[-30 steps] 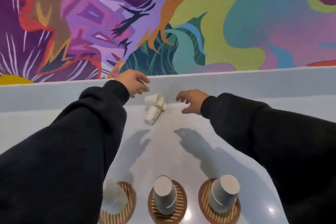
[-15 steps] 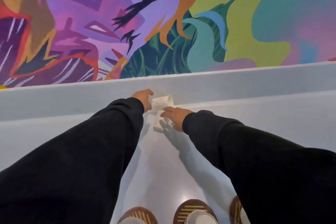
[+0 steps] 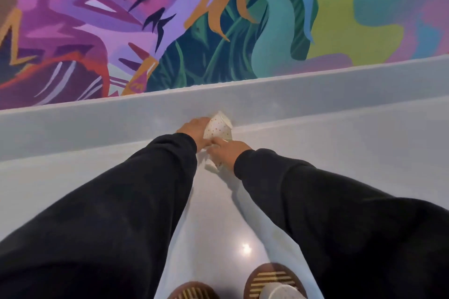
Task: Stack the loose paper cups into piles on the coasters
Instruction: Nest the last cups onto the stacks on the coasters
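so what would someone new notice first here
The bright purple, green and orange mural fills the wall behind the pale counter. At its far edge the left hand holds the upper dotted cup while the right hand covers the lower cup. Striped coasters sit nearest.

Loose, plain matte-black sleeves [image 3: 109, 213] cover both arms to the wrists, leaving the left grip [image 3: 194, 130] and right grip [image 3: 228, 153] bare.

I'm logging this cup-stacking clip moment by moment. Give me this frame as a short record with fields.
left hand: grips upper dotted cup by the back ledge
right hand: holds lower cup, mostly hidden beneath it
surface: pale counter
right coaster: carries a cup pile
left coaster: only partly in frame, load unseen
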Demonstrator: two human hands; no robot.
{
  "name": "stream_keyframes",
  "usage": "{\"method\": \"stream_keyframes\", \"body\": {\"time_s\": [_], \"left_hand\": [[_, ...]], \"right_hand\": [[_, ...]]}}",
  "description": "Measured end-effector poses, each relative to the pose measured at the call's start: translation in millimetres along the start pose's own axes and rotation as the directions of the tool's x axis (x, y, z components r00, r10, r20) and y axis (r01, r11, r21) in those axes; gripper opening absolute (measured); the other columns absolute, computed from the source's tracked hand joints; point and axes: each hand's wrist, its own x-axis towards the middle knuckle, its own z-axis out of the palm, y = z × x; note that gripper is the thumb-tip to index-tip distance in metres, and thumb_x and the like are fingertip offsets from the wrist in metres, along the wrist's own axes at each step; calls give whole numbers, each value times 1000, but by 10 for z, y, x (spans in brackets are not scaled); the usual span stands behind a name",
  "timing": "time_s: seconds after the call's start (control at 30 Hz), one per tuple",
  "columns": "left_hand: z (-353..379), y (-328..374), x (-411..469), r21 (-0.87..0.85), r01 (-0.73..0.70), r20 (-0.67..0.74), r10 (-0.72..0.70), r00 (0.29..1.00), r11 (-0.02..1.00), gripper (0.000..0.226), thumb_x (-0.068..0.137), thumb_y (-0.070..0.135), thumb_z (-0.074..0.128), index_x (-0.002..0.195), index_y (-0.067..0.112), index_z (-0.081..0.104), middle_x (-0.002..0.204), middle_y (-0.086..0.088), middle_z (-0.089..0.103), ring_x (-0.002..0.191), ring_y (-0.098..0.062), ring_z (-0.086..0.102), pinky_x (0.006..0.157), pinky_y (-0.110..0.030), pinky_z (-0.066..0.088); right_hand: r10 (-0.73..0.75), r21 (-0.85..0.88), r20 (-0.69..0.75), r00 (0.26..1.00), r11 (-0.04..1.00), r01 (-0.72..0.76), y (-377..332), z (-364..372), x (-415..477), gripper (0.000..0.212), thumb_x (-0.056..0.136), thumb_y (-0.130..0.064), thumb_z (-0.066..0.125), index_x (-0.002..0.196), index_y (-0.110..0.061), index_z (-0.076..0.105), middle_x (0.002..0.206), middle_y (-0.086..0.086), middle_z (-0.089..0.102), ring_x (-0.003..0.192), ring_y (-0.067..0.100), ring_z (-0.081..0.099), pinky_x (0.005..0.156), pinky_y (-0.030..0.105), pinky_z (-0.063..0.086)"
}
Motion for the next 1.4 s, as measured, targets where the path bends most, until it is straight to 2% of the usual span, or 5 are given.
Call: {"method": "stream_keyframes", "body": {"time_s": [0.2, 0.67, 1.03, 1.2, 1.4], "left_hand": [[174, -174, -18, -143, 82, -48, -90, 995, 986, 49, 92, 35, 73, 131, 22, 47, 125, -5, 63, 105, -27, 61, 96, -39, 50], [360, -37, -19, -329, 167, 88, -146, 985, 929, 73, 81, 32, 85, 140, 28, 42, 124, -4, 61, 109, -28, 60, 94, -37, 48], [406, 89, -52, -430, 153, 72, -136, 988, 890, 47, 82, 41, 83, 116, 26, 55, 119, 5, 62, 107, -21, 60, 92, -34, 48], [409, 106, -109, -485, 149, 60, -138, 989, 862, 50, 77, 20, 85, 113, 22, 50, 119, 2, 65, 105, -23, 62, 95, -40, 52], [365, 186, -120, -562, 157, 95, -126, 988, 812, 57, 75, 29, 84, 126, 24, 59, 116, 0, 71, 102, -24, 66, 84, -39, 55]], "right_hand": [[60, 252, -55, 997, 967, -44, 73, -67, -234, 49, 94, -25, 65, 139, -37, 51, 143, -5, 42, 106, 30, 63, 87, 40, 55], [313, 650, 22, 949, 717, -251, 433, -14, -539, 63, 83, -54, 78, 140, -43, 53, 138, -7, 60, 124, 23, 58, 107, 41, 45], [254, 678, 109, 961, 688, -259, 567, 56, -639, 66, 88, -35, 76, 145, -29, 44, 142, -2, 54, 124, 24, 57, 99, 33, 44], [195, 471, 49, 980, 860, -195, 651, -10, -646, 72, 85, -44, 77, 148, -33, 44, 168, -7, 24, 145, 22, 38, 118, 42, 36], [124, 526, 88, 988, 837, -152, 584, -96, -578, 74, 81, -40, 79, 145, -40, 41, 143, -11, 55, 123, 18, 56, 104, 41, 46]]}}
